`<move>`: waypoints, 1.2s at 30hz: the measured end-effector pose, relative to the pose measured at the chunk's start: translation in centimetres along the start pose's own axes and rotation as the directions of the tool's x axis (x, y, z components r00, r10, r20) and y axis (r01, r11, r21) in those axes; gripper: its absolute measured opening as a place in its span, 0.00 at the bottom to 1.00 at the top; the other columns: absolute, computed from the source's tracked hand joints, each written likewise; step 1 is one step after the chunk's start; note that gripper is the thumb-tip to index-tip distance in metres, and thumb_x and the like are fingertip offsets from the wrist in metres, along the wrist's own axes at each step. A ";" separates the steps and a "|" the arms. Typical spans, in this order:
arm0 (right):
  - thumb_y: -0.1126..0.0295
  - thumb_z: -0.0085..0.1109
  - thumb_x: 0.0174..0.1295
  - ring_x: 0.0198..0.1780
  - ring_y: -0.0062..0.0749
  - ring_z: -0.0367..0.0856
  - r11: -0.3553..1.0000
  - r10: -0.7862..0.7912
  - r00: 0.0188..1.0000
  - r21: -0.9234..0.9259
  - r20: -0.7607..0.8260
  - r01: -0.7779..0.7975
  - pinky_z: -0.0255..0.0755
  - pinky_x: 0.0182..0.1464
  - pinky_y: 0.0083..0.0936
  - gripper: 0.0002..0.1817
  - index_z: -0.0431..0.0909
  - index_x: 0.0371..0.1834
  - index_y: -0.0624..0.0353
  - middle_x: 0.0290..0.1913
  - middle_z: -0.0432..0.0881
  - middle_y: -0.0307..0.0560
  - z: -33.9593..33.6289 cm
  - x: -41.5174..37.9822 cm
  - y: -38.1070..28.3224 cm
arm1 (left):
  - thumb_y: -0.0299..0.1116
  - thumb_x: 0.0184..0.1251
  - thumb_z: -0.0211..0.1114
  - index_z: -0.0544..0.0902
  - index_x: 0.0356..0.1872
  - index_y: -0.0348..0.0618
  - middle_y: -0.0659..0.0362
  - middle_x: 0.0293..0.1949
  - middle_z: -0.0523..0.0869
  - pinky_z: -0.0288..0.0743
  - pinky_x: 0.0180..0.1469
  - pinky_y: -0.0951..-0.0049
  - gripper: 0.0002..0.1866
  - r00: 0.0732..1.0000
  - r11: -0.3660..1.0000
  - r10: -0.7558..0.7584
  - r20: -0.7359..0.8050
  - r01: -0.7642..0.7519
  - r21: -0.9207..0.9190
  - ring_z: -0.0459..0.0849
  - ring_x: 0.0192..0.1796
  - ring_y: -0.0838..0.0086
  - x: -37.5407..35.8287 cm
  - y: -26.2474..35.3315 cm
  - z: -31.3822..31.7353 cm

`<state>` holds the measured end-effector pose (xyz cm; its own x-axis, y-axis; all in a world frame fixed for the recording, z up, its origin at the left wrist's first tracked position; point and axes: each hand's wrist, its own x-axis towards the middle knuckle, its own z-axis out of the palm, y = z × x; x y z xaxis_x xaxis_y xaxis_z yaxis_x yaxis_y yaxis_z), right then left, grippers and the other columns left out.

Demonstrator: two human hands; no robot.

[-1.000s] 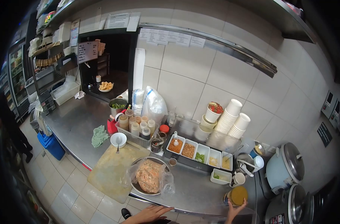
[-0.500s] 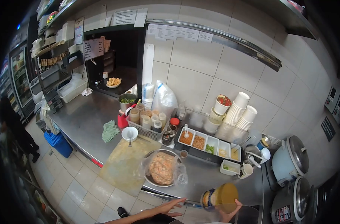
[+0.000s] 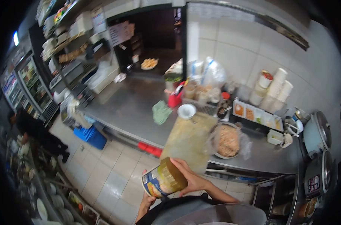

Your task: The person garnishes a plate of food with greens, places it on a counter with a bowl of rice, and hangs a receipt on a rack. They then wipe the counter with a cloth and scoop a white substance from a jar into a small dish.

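Observation:
A large can (image 3: 164,182) with a yellow-green lid and a printed label is tilted in front of my body, over the tiled floor. My right hand (image 3: 192,178) grips its lid end from the right. My left hand (image 3: 146,200) supports its lower end from beneath. Both hands are just short of the steel counter's front edge (image 3: 253,165).
On the counter lie a worn cutting board (image 3: 185,138), a metal bowl of minced mix in a plastic bag (image 3: 226,140), a white bowl (image 3: 186,111), a green cloth (image 3: 161,111) and a topping tray (image 3: 256,114). Rice cookers (image 3: 316,131) stand right. A person in dark clothes (image 3: 35,131) bends at left.
My right hand has lifted the can off the counter's right end and brought it left in front of me. My left hand has taken its lower end. The view has swung left.

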<state>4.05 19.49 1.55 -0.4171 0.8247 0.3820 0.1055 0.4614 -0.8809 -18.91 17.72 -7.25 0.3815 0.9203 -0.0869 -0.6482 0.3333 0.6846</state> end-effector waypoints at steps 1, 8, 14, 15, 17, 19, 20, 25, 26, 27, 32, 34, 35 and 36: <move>0.44 0.71 0.39 0.69 0.53 0.46 1.000 -0.015 0.999 -0.026 0.045 0.016 0.44 0.68 0.41 0.59 0.45 0.71 0.52 0.66 0.50 0.60 2.1 1.9 1.2 | 0.37 0.53 0.61 0.48 0.70 0.60 0.54 0.66 0.57 0.68 0.57 0.54 0.43 0.997 0.999 0.042 -0.061 -0.043 -0.004 0.67 0.62 0.59 -1.0 1.2 -1.7; 0.41 0.57 0.48 0.71 0.46 0.44 0.977 0.082 0.992 0.190 0.095 -0.099 0.37 0.69 0.37 0.54 0.43 0.72 0.59 0.69 0.47 0.57 11.1 11.1 3.4 | 0.42 0.54 0.58 0.48 0.70 0.60 0.54 0.66 0.58 0.66 0.58 0.53 0.41 0.870 0.937 0.326 -0.371 -0.349 0.004 0.66 0.63 0.59 -2.2 6.5 -8.2; 0.29 0.55 0.44 0.69 0.53 0.44 0.998 -0.067 0.996 -0.008 0.067 0.067 0.36 0.68 0.43 0.63 0.37 0.72 0.60 0.70 0.43 0.62 10.7 16.9 5.0 | 0.46 0.55 0.55 0.48 0.70 0.61 0.54 0.67 0.58 0.64 0.60 0.53 0.40 0.775 0.870 0.458 -0.436 -0.490 0.043 0.64 0.64 0.59 4.5 10.7 -10.4; 0.30 0.55 0.43 0.68 0.54 0.44 0.997 -0.076 0.992 0.015 0.102 0.075 0.36 0.68 0.43 0.63 0.37 0.72 0.60 0.69 0.44 0.62 10.2 18.3 6.0 | 0.47 0.55 0.54 0.48 0.70 0.61 0.54 0.67 0.58 0.64 0.60 0.53 0.40 0.770 0.867 0.468 -0.434 -0.494 0.058 0.64 0.64 0.59 5.6 11.6 -10.6; 0.30 0.56 0.42 0.68 0.55 0.44 0.995 -0.098 0.986 0.033 0.138 0.094 0.36 0.68 0.44 0.63 0.37 0.72 0.59 0.68 0.45 0.63 8.5 21.3 7.8 | 0.48 0.55 0.54 0.48 0.70 0.61 0.55 0.67 0.58 0.63 0.60 0.53 0.40 0.771 0.867 0.479 -0.419 -0.489 0.092 0.64 0.64 0.59 8.0 13.4 -11.3; 0.39 0.58 0.44 0.66 0.56 0.47 0.987 0.020 0.999 0.157 0.050 -0.028 0.36 0.67 0.45 0.56 0.40 0.73 0.47 0.65 0.50 0.61 7.9 24.3 7.9 | 0.50 0.55 0.53 0.48 0.70 0.61 0.55 0.67 0.58 0.63 0.61 0.52 0.40 0.789 0.874 0.479 -0.384 -0.470 0.124 0.63 0.65 0.59 11.2 15.2 -11.4; 0.41 0.58 0.43 0.65 0.56 0.48 0.988 0.034 0.999 0.149 -0.006 -0.033 0.37 0.67 0.45 0.54 0.42 0.73 0.44 0.64 0.51 0.61 8.0 25.7 9.1 | 0.50 0.56 0.52 0.48 0.70 0.61 0.55 0.67 0.58 0.62 0.61 0.52 0.40 0.799 0.875 0.482 -0.360 -0.460 0.150 0.63 0.65 0.59 13.0 16.1 -11.4; 0.45 0.58 0.42 0.60 0.58 0.51 0.999 0.011 0.967 0.045 -0.256 0.000 0.42 0.65 0.46 0.50 0.48 0.72 0.39 0.64 0.55 0.59 6.0 33.4 12.1 | 0.54 0.56 0.50 0.48 0.70 0.61 0.55 0.67 0.58 0.61 0.62 0.52 0.39 0.858 0.876 0.470 -0.206 -0.426 0.225 0.62 0.65 0.58 23.3 20.0 -9.5; 0.45 0.58 0.43 0.60 0.58 0.51 1.000 0.000 0.959 0.005 -0.283 0.002 0.42 0.65 0.47 0.50 0.48 0.72 0.38 0.64 0.55 0.58 5.4 34.5 12.5 | 0.55 0.56 0.49 0.48 0.70 0.61 0.55 0.67 0.58 0.61 0.62 0.52 0.39 0.867 0.876 0.465 -0.180 -0.420 0.239 0.62 0.66 0.58 24.9 20.7 -9.2; 0.45 0.58 0.43 0.60 0.59 0.51 1.000 -0.005 0.951 -0.028 -0.308 -0.003 0.43 0.64 0.48 0.49 0.48 0.72 0.38 0.65 0.55 0.58 5.0 35.5 12.9 | 0.55 0.56 0.49 0.48 0.70 0.62 0.55 0.67 0.58 0.60 0.63 0.52 0.39 0.879 0.878 0.452 -0.150 -0.409 0.249 0.62 0.66 0.58 26.3 21.3 -9.1; 0.45 0.59 0.43 0.61 0.58 0.51 0.969 0.009 0.910 -0.222 -0.414 -0.110 0.43 0.64 0.50 0.48 0.50 0.72 0.39 0.64 0.55 0.60 3.5 38.8 14.0 | 0.59 0.57 0.47 0.48 0.70 0.62 0.55 0.67 0.58 0.59 0.64 0.52 0.39 0.922 0.905 0.383 -0.055 -0.363 0.224 0.61 0.66 0.58 32.5 23.8 -8.8; 0.46 0.60 0.43 0.61 0.58 0.51 0.932 0.044 0.890 -0.302 -0.454 -0.200 0.43 0.64 0.50 0.48 0.51 0.71 0.38 0.64 0.56 0.60 3.2 39.9 14.8 | 0.61 0.57 0.46 0.48 0.70 0.62 0.55 0.67 0.58 0.58 0.64 0.51 0.39 0.937 0.926 0.347 -0.028 -0.338 0.165 0.60 0.67 0.58 35.0 23.9 -9.3; 0.46 0.61 0.43 0.61 0.59 0.52 0.905 0.071 0.872 -0.336 -0.485 -0.261 0.45 0.63 0.50 0.48 0.51 0.71 0.37 0.64 0.56 0.61 3.1 40.4 15.5 | 0.61 0.57 0.45 0.48 0.70 0.62 0.55 0.67 0.58 0.58 0.64 0.51 0.39 0.947 0.942 0.320 -0.017 -0.316 0.112 0.60 0.67 0.58 36.6 23.6 -9.8; 0.46 0.62 0.42 0.61 0.59 0.52 0.872 0.100 0.852 -0.367 -0.514 -0.324 0.46 0.63 0.50 0.48 0.52 0.71 0.35 0.64 0.56 0.62 3.0 40.8 16.3 | 0.62 0.58 0.45 0.48 0.70 0.62 0.55 0.67 0.58 0.58 0.64 0.51 0.39 0.957 0.956 0.291 0.002 -0.291 0.036 0.60 0.67 0.58 37.8 23.1 -10.8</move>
<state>-13.98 59.67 1.96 0.1195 0.9169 0.3809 0.5586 0.2551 -0.7892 -26.63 62.40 -2.50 0.1779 0.9770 0.1175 -0.7069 0.0438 0.7059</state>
